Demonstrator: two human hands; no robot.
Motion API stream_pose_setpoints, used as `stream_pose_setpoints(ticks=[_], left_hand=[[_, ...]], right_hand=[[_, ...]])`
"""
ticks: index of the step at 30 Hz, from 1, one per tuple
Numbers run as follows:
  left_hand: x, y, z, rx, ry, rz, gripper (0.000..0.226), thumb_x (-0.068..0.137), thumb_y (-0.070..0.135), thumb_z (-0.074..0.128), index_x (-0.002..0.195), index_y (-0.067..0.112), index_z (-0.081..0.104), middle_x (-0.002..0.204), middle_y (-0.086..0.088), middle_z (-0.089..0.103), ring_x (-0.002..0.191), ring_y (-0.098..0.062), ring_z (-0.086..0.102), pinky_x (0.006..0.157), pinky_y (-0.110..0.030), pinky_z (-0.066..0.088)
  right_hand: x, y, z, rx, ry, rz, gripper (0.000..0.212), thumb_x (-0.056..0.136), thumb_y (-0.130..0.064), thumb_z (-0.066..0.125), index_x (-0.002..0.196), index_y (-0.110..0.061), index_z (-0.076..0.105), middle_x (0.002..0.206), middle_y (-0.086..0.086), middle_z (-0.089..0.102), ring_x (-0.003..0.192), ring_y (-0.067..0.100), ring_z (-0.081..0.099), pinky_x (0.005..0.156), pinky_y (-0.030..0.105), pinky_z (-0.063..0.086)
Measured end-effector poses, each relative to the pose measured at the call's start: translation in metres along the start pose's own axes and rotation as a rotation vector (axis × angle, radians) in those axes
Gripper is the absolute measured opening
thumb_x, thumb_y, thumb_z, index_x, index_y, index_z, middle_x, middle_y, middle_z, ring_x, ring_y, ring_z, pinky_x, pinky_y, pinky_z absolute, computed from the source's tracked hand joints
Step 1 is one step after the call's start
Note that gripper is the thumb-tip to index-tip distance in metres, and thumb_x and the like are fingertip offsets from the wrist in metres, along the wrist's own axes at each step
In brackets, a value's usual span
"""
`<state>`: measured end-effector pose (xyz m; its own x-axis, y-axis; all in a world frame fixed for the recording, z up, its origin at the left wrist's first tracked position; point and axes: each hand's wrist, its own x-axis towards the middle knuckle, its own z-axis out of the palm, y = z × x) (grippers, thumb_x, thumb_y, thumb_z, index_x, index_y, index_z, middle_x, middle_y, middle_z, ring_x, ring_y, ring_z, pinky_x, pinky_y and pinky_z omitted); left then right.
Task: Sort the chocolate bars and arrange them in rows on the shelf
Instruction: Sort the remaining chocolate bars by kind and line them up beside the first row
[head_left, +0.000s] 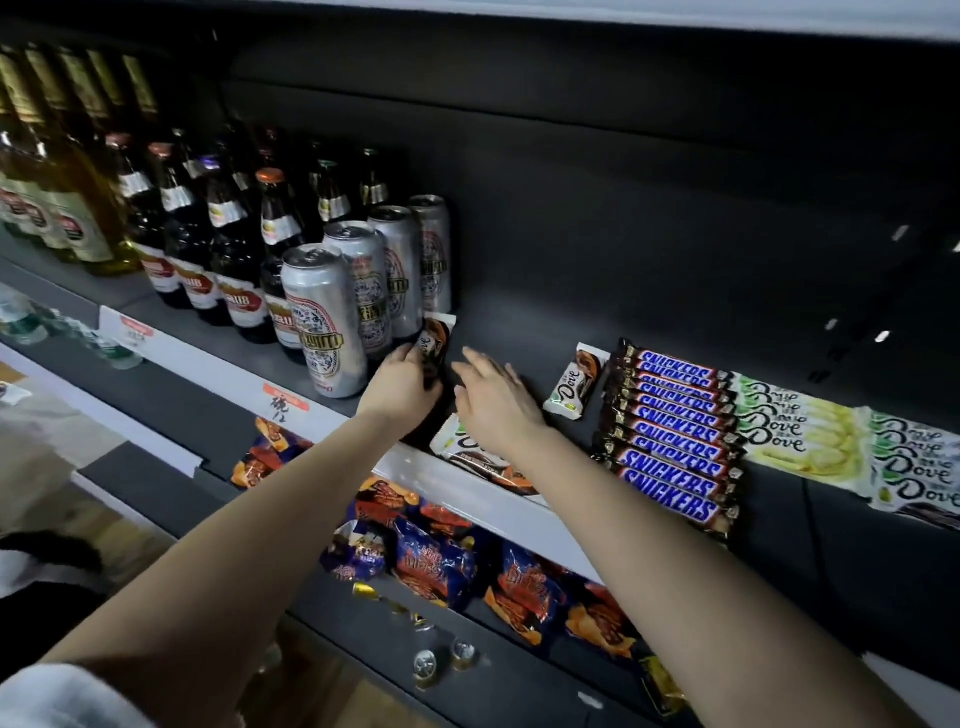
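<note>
though half hidden in the left hand, a pinched dove bar; right hand flat, empty

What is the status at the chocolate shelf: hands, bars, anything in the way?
Left hand grips dark brown Dove bar. Right hand open above flat white-and-brown Dove bar. Tall silver beer cans crowd the left side.
</note>
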<state>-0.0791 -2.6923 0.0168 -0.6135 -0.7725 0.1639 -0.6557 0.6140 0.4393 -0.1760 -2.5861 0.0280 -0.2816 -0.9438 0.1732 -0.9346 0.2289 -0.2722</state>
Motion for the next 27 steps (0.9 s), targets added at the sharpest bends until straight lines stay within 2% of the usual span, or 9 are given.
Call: stream_pose_setpoints(ticks=[4, 8, 10, 15, 18, 22, 25, 27], left_hand=[[0.012, -0.001, 0.007, 0.017, 0.003, -0.019, 0.057, 0.087, 0.025, 0.059, 0.134, -0.002, 0.042, 0.126, -0.025, 0.052, 0.116, -0.041, 0.047, 0.099, -0.039, 0.037], [0.016, -0.001, 0.007, 0.005, 0.048, 0.001, 0.037, 0.082, 0.022, 0.061, 0.111, 0.000, 0.056, 0.107, -0.024, 0.063, 0.101, -0.041, 0.055, 0.088, -0.038, 0.042], [0.016, 0.000, 0.005, -0.023, 0.049, 0.026, 0.033, 0.078, 0.017, 0.061, 0.107, 0.001, 0.057, 0.104, -0.024, 0.064, 0.099, -0.040, 0.057, 0.087, -0.036, 0.041], [0.010, 0.002, 0.000, -0.078, -0.010, 0.206, 0.050, 0.074, 0.008, 0.063, 0.122, -0.002, 0.055, 0.119, -0.022, 0.061, 0.115, -0.035, 0.053, 0.096, -0.029, 0.034], [0.008, 0.001, -0.001, -0.102, -0.022, 0.314, 0.054, 0.077, 0.000, 0.055, 0.131, 0.003, 0.051, 0.132, -0.017, 0.054, 0.124, -0.033, 0.046, 0.104, -0.025, 0.027], [0.004, 0.002, -0.001, -0.173, -0.061, 0.366, 0.062, 0.079, -0.011, 0.046, 0.138, 0.008, 0.042, 0.134, -0.013, 0.051, 0.129, -0.027, 0.038, 0.105, -0.020, 0.024], [0.005, 0.003, 0.000, -0.143, -0.063, 0.390, 0.068, 0.075, -0.015, 0.046, 0.139, 0.008, 0.040, 0.136, -0.011, 0.050, 0.131, -0.026, 0.035, 0.107, -0.021, 0.023], [0.006, 0.002, 0.003, -0.100, -0.040, 0.403, 0.064, 0.078, -0.011, 0.050, 0.138, 0.007, 0.041, 0.136, -0.010, 0.049, 0.131, -0.026, 0.035, 0.108, -0.023, 0.022]], right_hand=[[0.004, 0.013, -0.007, -0.058, 0.029, 0.008, 0.042, 0.100, -0.023, 0.031, 0.141, -0.013, 0.035, 0.155, 0.002, 0.019, 0.142, 0.018, 0.018, 0.117, 0.039, 0.007], [0.007, 0.020, -0.012, -0.084, 0.056, 0.052, 0.042, 0.100, -0.024, 0.032, 0.141, -0.014, 0.035, 0.155, 0.002, 0.021, 0.141, 0.018, 0.019, 0.117, 0.038, 0.008], [0.005, 0.018, -0.008, -0.102, 0.033, 0.058, 0.043, 0.100, -0.024, 0.032, 0.142, -0.014, 0.034, 0.155, 0.002, 0.020, 0.142, 0.018, 0.018, 0.117, 0.038, 0.007], [0.004, 0.017, -0.004, -0.130, 0.028, 0.045, 0.046, 0.098, -0.024, 0.036, 0.143, -0.012, 0.031, 0.155, 0.001, 0.019, 0.142, 0.017, 0.016, 0.116, 0.037, 0.007], [0.009, 0.021, -0.005, -0.162, 0.013, 0.062, 0.048, 0.096, -0.020, 0.039, 0.143, -0.013, 0.030, 0.156, 0.000, 0.017, 0.143, 0.017, 0.013, 0.115, 0.033, 0.005], [0.013, 0.029, -0.004, -0.199, -0.021, 0.107, 0.053, 0.096, -0.014, 0.040, 0.146, -0.018, 0.023, 0.154, -0.001, 0.021, 0.143, 0.017, 0.012, 0.117, 0.039, 0.004], [0.014, 0.033, -0.004, -0.285, -0.001, 0.076, 0.054, 0.097, -0.015, 0.042, 0.147, -0.016, 0.021, 0.149, 0.003, 0.030, 0.140, 0.019, 0.021, 0.117, 0.041, 0.006], [0.013, 0.034, -0.003, -0.372, 0.010, 0.034, 0.058, 0.096, -0.010, 0.044, 0.147, -0.013, 0.018, 0.145, 0.007, 0.032, 0.136, 0.024, 0.028, 0.118, 0.041, 0.008]])
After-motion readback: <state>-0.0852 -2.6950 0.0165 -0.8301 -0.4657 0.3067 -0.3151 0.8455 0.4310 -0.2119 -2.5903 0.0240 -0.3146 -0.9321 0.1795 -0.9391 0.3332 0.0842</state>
